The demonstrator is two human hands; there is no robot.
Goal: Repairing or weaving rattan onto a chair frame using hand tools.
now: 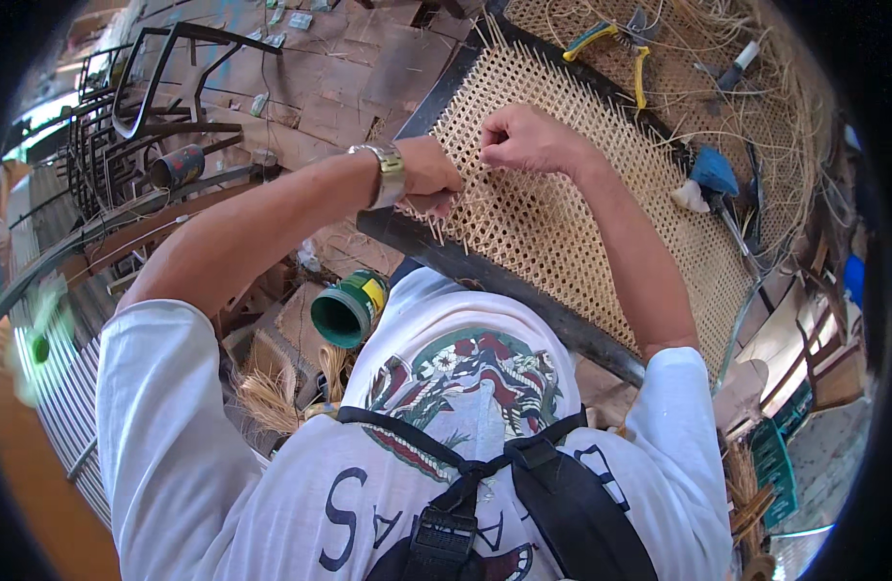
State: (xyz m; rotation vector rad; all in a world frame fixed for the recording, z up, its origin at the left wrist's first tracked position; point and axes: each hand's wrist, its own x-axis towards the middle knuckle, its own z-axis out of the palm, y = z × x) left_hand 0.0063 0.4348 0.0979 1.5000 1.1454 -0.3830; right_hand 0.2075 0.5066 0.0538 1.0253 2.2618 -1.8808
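Observation:
A sheet of woven cane webbing [572, 228] lies over a dark frame [484, 271] in front of me, with short strand ends sticking out along its left and far edges. My left hand [428, 172], a metal watch [388, 176] on its wrist, is closed at the left edge of the webbing. My right hand [535, 140] is curled in a pinch just over the weave, a short gap to the right of the left hand. Whatever strand either hand may hold is too thin or hidden to make out.
Shears with yellow handles [591, 42] and a white-handled tool [738, 68] lie beyond the frame among loose cane strands [799, 136]. A blue-headed tool [714, 171] rests at the right. A green container [341, 318] lies near my lap. Dark chair frames [146, 126] crowd the left.

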